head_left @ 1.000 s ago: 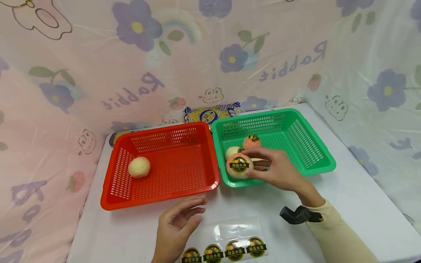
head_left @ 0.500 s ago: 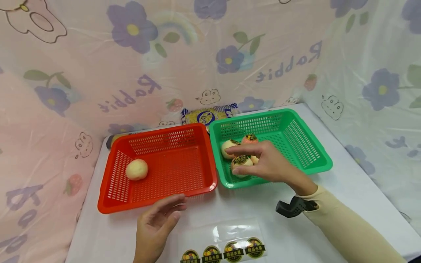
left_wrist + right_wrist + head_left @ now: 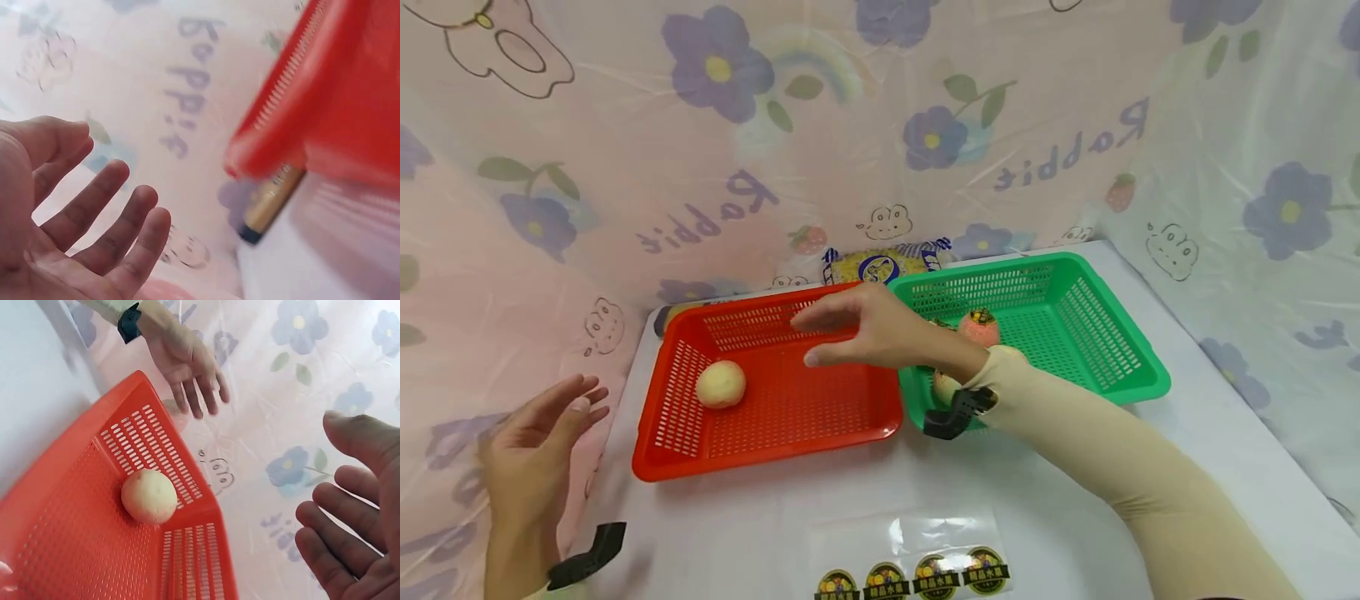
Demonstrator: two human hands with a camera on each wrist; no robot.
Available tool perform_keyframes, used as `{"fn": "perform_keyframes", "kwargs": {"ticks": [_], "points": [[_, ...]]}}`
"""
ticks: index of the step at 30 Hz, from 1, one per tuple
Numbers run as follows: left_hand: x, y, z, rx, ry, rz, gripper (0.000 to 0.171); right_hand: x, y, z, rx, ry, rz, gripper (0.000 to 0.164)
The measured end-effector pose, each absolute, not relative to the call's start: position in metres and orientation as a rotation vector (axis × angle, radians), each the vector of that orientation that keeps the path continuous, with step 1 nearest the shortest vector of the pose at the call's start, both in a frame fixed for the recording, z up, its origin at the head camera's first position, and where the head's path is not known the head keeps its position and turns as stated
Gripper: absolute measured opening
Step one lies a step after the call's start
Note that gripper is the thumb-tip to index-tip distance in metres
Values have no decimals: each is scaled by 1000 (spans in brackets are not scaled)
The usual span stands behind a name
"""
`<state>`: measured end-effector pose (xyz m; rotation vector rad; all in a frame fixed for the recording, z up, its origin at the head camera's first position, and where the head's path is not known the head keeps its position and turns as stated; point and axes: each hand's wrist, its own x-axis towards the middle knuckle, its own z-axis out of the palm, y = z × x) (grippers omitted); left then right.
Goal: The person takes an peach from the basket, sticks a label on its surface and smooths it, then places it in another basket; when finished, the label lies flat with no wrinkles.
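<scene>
My right hand hovers over the red basket, its fingers relaxed and holding nothing. One pale, peach-like round fruit lies in the left part of that basket; the right wrist view shows the same fruit against the slotted wall. Past the basket's left side, my left hand is raised with loosely bent fingers and nothing in them. In the green basket, a pink fruit bears a dark-and-gold sticker. My right wrist and sleeve partly cover other pale fruits there.
A clear sheet with a row of round black-and-gold stickers lies at the table's front. Behind the baskets are a yellow-and-blue packet and a dark-ended tube-like item. A patterned curtain surrounds the white table.
My right hand has let go of a stickered fruit in the green basket and moved left over the red one. My left hand has swung left, away from the sticker sheet.
</scene>
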<state>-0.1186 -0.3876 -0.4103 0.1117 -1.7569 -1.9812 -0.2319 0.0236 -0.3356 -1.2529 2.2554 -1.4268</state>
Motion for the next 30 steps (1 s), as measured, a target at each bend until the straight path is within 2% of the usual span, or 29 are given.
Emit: {"fn": "perform_keyframes", "kwargs": {"ticks": [6, 14, 22, 30], "points": [[-144, -405, -445, 156, -2099, -1975, 45, -257, -49, -338, -1248, 2173, -1352, 48], [-153, -396, -469, 178, -2260, -2125, 53, -288, -128, -366, -1292, 2258, -1130, 49], [-154, -389, -473, 203, -2204, -2232, 52, -302, -157, -407, -1320, 2352, -685, 50], [-153, -390, -478, 227, -2237, -2154, 53, -296, -178, -417, -1318, 2386, -468, 33]]}}
